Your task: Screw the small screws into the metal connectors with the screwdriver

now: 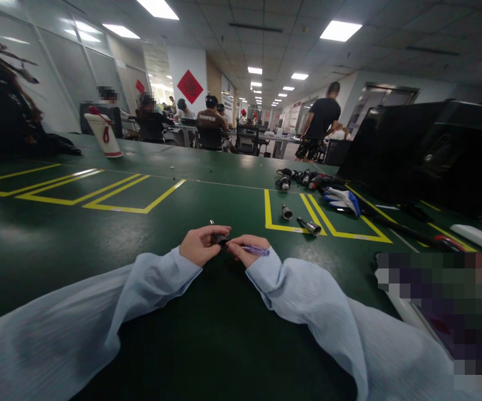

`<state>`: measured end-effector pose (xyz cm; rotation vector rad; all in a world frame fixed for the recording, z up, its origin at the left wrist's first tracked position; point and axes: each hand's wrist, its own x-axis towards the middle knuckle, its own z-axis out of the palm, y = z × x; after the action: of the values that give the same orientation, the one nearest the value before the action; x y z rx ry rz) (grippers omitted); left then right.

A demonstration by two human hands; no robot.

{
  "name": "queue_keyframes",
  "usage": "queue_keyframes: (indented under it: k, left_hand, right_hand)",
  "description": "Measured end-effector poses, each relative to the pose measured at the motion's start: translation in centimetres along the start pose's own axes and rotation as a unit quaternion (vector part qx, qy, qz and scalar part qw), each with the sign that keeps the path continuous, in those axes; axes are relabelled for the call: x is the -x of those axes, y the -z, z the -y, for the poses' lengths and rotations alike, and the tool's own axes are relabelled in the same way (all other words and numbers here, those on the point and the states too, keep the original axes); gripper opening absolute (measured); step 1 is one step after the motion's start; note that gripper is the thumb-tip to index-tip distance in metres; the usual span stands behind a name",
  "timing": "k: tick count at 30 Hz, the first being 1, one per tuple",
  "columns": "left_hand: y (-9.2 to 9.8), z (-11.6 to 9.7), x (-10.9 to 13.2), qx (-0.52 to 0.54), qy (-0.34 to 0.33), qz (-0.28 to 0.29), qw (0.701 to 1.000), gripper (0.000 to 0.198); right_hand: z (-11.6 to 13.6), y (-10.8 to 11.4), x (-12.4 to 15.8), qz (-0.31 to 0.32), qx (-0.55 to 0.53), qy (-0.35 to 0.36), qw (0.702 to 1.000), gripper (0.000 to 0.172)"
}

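Both my hands rest on the green table [78,239] in front of me, in pale blue sleeves. My left hand [201,244] is closed around a small dark metal part [219,238]. My right hand [247,248] is closed on a small screwdriver with a clear purple handle [256,250], its tip pointing at the part. The two hands almost touch.
Two small metal cylinders [286,211] [310,226] lie inside a yellow-taped box to the right. Further back sits a pile of dark parts [303,178], a blue-white glove [343,199] and black cases [424,150]. A white cup [104,133] stands far left. Other people sit and stand at tables behind.
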<state>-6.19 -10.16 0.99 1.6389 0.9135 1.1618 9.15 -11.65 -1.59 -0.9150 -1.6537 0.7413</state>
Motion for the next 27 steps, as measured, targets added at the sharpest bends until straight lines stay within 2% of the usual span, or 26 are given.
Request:
queue_keyframes:
  k: [4,10,16,20,27]
  left_hand:
    - [-0.14,-0.15,0.08,-0.010,-0.013,-0.021,1.000,0.030]
    - [0.29,0.50,0.05,-0.039,-0.032,-0.024,0.998,0.032]
    - [0.00,0.78,-0.07,-0.009,-0.018,-0.045,0.999,0.033]
    - [0.06,0.42,0.02,-0.016,-0.006,-0.037,0.999,0.035]
    - [0.31,0.27,-0.14,-0.014,0.029,-0.023,0.999,0.043]
  right_hand:
    - [0.18,0.04,-0.03,0.002,0.005,0.007,1.000,0.019]
    - [0.24,-0.03,-0.04,0.000,0.002,-0.004,1.000,0.019]
    - [0.24,-0.23,0.07,-0.011,-0.025,-0.027,0.999,0.019]
    - [0.53,-0.08,0.13,-0.025,-0.059,-0.054,0.996,0.022]
    - [0.37,-0.12,0.01,-0.032,-0.041,-0.032,0.998,0.021]
